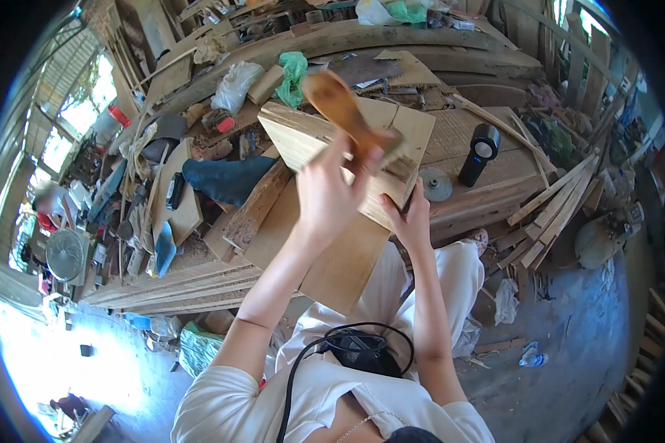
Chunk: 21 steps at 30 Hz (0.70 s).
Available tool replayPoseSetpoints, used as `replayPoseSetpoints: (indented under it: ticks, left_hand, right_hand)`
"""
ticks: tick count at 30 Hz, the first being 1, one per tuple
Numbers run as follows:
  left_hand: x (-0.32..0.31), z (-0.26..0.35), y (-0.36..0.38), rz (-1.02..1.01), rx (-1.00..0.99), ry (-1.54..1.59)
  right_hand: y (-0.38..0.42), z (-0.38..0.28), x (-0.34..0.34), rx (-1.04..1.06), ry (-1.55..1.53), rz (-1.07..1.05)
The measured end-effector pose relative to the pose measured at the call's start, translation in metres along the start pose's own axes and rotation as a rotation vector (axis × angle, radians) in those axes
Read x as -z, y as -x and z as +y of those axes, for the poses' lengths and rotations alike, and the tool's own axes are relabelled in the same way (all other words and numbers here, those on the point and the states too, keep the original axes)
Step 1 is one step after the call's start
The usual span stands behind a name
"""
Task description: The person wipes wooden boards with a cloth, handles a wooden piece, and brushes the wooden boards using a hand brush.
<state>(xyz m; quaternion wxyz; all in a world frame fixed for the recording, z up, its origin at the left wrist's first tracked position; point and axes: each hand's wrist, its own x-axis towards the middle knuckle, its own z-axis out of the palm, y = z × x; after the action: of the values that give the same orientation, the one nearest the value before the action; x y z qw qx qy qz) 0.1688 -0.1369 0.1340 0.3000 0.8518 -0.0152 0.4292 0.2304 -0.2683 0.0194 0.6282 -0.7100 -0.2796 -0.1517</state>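
Note:
My left hand is closed around a brown wooden-handled brush, its rounded handle pointing up and away. Motion blurs the brush, and its lower end is partly hidden by my fingers. Below it lies a pale wooden board with a rough, darker edge, tilted across my lap. My right hand grips the board's near right corner, thumb on the near side and fingers along the right edge. Under this board, another flat light-brown board extends toward my knees.
A black cylindrical device stands on the wooden bench right of the board, beside a round metal disc. Dark blue cloth and a rough timber piece lie left. Wood strips are piled right; a fan stands far left.

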Motion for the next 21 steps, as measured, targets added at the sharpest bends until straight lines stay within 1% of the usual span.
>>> replayPoseSetpoints:
  ticks: [1,2,3,4,5,6,8,9,10,12,14,17,18,20,21]
  left_hand:
    - [0.009,0.001,-0.01,0.069,0.054,-0.127]
    - [0.012,-0.016,-0.019,0.123,0.098,-0.275]
    - [0.016,-0.038,-0.028,0.241,0.067,-0.46]
    - [0.022,-0.055,-0.036,0.268,0.179,-0.509]
    - [0.027,-0.075,-0.042,0.341,0.145,-0.627]
    - [0.031,-0.08,-0.046,0.387,0.161,-0.666]
    - [0.03,-0.083,-0.048,0.339,0.194,-0.777]
    - [0.018,-0.07,-0.041,0.305,0.08,-0.793]
    - [0.002,-0.048,-0.028,0.271,-0.032,-0.804]
    - [-0.011,0.0,-0.005,0.147,-0.087,-0.629]
    - [-0.014,0.034,0.01,0.091,-0.164,-0.305]
    - [-0.012,0.043,0.008,-0.013,-0.045,-0.081]
    - [-0.01,0.038,0.005,0.004,0.016,-0.106]
    - [-0.001,0.017,-0.007,0.036,0.131,-0.155]
    - [0.005,0.004,-0.014,0.099,0.171,-0.268]
  right_hand:
    - [0.001,0.002,-0.001,-0.013,-0.003,-0.012]
    - [0.001,0.003,-0.002,-0.022,-0.008,-0.023]
    - [0.001,0.001,-0.002,-0.055,-0.039,-0.034]
    - [0.001,0.0,-0.002,-0.059,-0.052,-0.041]
    - [0.001,0.0,-0.002,-0.064,-0.064,-0.045]
    - [0.001,0.0,-0.003,-0.072,-0.078,-0.045]
    - [0.001,-0.003,-0.003,-0.052,-0.07,-0.034]
    - [0.0,-0.004,-0.003,-0.042,-0.063,-0.026]
    - [0.0,-0.004,-0.004,-0.035,-0.063,-0.019]
    - [0.002,0.0,-0.004,-0.025,-0.059,-0.005]
    - [0.001,0.003,-0.004,-0.003,-0.062,-0.004]
    - [0.003,0.01,-0.005,0.053,-0.064,0.004]
    - [0.003,0.011,-0.005,0.077,-0.065,0.011]
    - [0.002,0.003,-0.004,-0.001,-0.075,-0.021]
    - [0.002,0.0,-0.003,-0.04,-0.086,-0.03]
